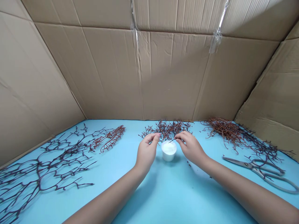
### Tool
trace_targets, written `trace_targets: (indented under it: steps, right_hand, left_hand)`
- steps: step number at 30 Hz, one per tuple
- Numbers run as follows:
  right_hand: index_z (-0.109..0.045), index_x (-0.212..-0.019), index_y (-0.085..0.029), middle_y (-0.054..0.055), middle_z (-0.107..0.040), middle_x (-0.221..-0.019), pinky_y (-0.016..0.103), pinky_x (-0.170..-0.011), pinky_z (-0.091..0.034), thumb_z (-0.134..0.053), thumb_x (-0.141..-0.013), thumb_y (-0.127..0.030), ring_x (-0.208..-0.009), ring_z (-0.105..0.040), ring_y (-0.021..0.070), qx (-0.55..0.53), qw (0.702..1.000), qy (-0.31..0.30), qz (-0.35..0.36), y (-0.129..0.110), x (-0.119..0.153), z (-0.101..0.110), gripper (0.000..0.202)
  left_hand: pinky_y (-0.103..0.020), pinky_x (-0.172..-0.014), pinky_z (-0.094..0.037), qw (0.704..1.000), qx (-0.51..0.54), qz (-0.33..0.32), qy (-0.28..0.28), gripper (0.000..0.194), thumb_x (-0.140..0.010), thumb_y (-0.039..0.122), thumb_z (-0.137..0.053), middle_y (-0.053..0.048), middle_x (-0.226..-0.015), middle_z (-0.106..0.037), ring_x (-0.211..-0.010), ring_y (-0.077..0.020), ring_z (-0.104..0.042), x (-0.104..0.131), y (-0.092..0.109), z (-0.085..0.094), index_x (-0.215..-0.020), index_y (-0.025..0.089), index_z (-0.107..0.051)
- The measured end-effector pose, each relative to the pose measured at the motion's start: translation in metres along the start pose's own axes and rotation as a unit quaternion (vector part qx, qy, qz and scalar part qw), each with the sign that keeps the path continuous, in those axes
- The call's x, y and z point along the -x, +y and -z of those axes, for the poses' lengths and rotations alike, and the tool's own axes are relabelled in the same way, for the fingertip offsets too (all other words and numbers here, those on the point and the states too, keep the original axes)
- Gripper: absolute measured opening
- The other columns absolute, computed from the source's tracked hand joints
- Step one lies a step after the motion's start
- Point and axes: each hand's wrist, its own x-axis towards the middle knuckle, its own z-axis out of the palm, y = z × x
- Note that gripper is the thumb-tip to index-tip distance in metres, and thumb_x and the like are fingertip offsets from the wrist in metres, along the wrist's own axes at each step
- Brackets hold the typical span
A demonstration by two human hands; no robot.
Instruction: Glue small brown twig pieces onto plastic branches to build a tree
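Note:
A small white cup (168, 151) with white contents stands on the light blue table. My right hand (189, 147), just right of the cup, pinches a thin dark twig (172, 140) whose tip reaches over the cup's rim. On the cup's left side my left hand (147, 150) has its thumb and fingertips pressed together. Whatever is between them, if anything, is too small to make out. Behind the cup and both hands lies a cluster of reddish-brown branching twigs (167, 128).
Large dark branches (38, 165) spread over the left side, beside a reddish sprig (113, 138). At the right lie a reddish-brown pile (225, 130), dark twigs (259, 144) and metal scissors (252, 165). Cardboard walls (168, 74) enclose the back and sides.

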Motion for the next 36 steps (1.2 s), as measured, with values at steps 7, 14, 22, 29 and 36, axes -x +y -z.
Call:
trace_targets:
  steps: [7,14,22,29,36]
  right_hand:
    - [-0.039,-0.109,-0.016,0.005,-0.063,-0.079,0.025,-0.052,-0.042,-0.035,-0.086,-0.029,-0.054,-0.05,0.0115,-0.257,0.952,-0.002,-0.169,-0.02,0.019,0.001,0.027]
    - [-0.037,-0.091,-0.023,-0.005,-0.056,-0.066,0.021,-0.053,-0.035,-0.058,-0.077,-0.031,-0.052,-0.043,0.0078,-0.546,0.795,0.019,-0.264,-0.052,0.043,0.004,0.026]
    - [-0.037,-0.085,-0.022,-0.007,-0.053,-0.059,0.02,-0.051,-0.032,-0.056,-0.078,-0.033,-0.051,-0.044,0.0083,-0.516,0.824,-0.003,-0.234,-0.06,0.057,-0.001,0.023]
    - [-0.044,-0.088,-0.02,-0.003,-0.059,-0.066,0.02,-0.042,-0.033,-0.048,-0.079,-0.04,-0.038,-0.042,0.0064,-0.417,0.873,-0.036,-0.25,-0.048,0.068,0.009,0.023]
    - [-0.06,-0.081,-0.021,0.002,-0.063,-0.075,0.025,-0.051,-0.037,-0.046,-0.08,-0.03,-0.056,-0.051,0.0132,0.03,0.979,-0.04,-0.196,0.016,0.064,0.087,0.016]
  left_hand:
    - [-0.027,-0.066,-0.042,0.984,0.122,0.125,-0.017,0.026,-0.078,0.038,-0.047,-0.007,-0.1,-0.054,-0.08,-0.0157,-0.052,0.037,0.013,-0.016,-0.096,0.02,-0.05]
    - [-0.028,-0.076,-0.036,0.944,0.208,0.218,-0.135,0.026,-0.075,0.037,-0.058,-0.003,-0.103,-0.054,-0.092,-0.0155,-0.048,0.065,0.026,-0.025,-0.097,0.024,-0.056]
    - [-0.027,-0.07,-0.041,0.956,0.223,0.15,-0.118,0.015,-0.073,0.031,-0.062,-0.002,-0.08,-0.058,-0.074,-0.0132,-0.051,0.063,0.023,-0.027,-0.078,0.017,-0.06]
    - [-0.027,-0.067,-0.04,0.974,0.1,0.143,-0.145,0.023,-0.074,0.041,-0.057,0.0,-0.075,-0.056,-0.072,-0.0156,-0.051,0.062,0.007,-0.025,-0.077,0.019,-0.058]
    - [-0.028,-0.073,-0.037,0.972,-0.03,0.125,-0.197,0.027,-0.077,0.046,-0.047,-0.001,-0.074,-0.056,-0.075,-0.0177,-0.05,0.064,0.013,-0.029,-0.075,0.02,-0.054]
